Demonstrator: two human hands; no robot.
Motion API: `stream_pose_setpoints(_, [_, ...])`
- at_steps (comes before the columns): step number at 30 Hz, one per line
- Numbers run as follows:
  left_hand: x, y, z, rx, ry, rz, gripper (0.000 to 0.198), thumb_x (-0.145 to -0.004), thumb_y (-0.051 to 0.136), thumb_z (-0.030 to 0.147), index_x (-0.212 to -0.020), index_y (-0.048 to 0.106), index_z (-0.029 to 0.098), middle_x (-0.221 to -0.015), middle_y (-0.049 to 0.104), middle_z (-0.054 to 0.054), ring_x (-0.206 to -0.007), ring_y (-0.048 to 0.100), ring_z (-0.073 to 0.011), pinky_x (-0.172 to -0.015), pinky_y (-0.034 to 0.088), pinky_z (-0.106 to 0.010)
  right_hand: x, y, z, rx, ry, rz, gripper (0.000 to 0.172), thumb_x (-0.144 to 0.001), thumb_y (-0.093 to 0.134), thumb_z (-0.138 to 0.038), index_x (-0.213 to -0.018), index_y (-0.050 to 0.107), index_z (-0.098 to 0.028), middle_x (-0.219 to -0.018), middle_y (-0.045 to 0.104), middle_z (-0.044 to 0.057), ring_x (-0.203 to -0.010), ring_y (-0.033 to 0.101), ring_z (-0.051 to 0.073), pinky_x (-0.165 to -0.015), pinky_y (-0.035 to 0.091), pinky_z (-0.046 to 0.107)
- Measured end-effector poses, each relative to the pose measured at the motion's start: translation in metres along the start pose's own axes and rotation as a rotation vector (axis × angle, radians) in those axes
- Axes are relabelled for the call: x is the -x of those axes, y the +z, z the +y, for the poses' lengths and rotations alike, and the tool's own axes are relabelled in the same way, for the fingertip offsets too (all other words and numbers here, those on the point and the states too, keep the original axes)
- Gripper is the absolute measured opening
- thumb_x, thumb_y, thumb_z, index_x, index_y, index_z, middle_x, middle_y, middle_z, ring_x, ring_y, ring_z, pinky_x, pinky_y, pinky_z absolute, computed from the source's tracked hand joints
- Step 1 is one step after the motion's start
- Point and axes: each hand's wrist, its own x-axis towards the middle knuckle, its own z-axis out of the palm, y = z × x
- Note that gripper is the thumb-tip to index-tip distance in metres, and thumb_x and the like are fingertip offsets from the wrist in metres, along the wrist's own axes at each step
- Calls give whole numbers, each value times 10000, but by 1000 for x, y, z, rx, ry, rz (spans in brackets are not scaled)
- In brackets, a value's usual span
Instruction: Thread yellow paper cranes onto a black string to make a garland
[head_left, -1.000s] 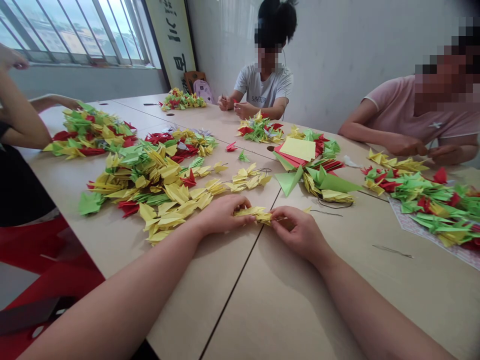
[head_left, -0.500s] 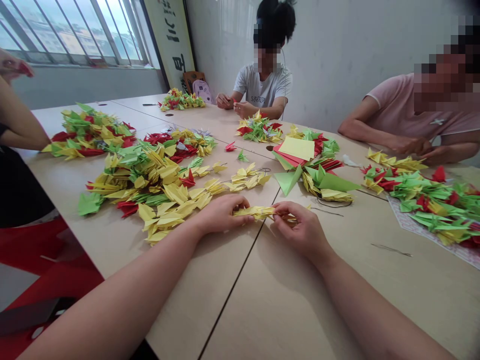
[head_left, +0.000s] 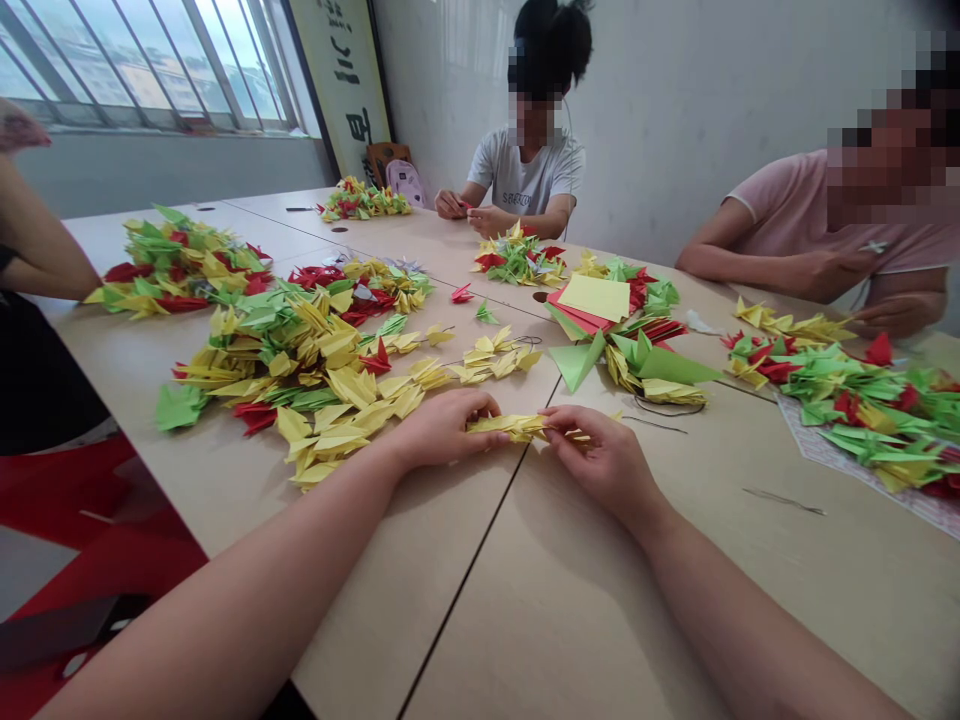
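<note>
Now, at the frame's centre, the left hand (head_left: 448,432) and the right hand (head_left: 606,458) grasp some yellow folded paper (head_left: 510,428) over the dark seam (head_left: 465,582) of a pale desk (head_left: 585,620). Colourful paper heaps (head_left: 300,345) lie at left; a barred window (head_left: 161,75) stands at upper left.

We look from the head of the person whose bare left hand (head_left: 450,430) and bare right hand (head_left: 604,455) are in front of us. We face forward and down, with the fingers close by, near the middle of our view. On our side of the fingers, we see two bare arms (head_left: 262,565) coming in from the bottom, over the flat, pale tan table (head_left: 555,600). We see wide, too: far past the fingers is a smooth grey wall (head_left: 675,110), and far off to their left, a barred window (head_left: 150,65).
</note>
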Motion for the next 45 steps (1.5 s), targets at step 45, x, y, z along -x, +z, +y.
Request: stream_pose_setpoints(45, [-1, -1, 2, -32, -12, -27, 337, -755, 509, 483, -922, 556, 195, -932, 585, -28, -862, 520, -163, -725, 400, -262, -1, 2, 7, 18, 38, -99, 98, -766, 512, -204, -831, 585, -197, -959, 647, 67, -831, 610, 173, -714, 521, 320])
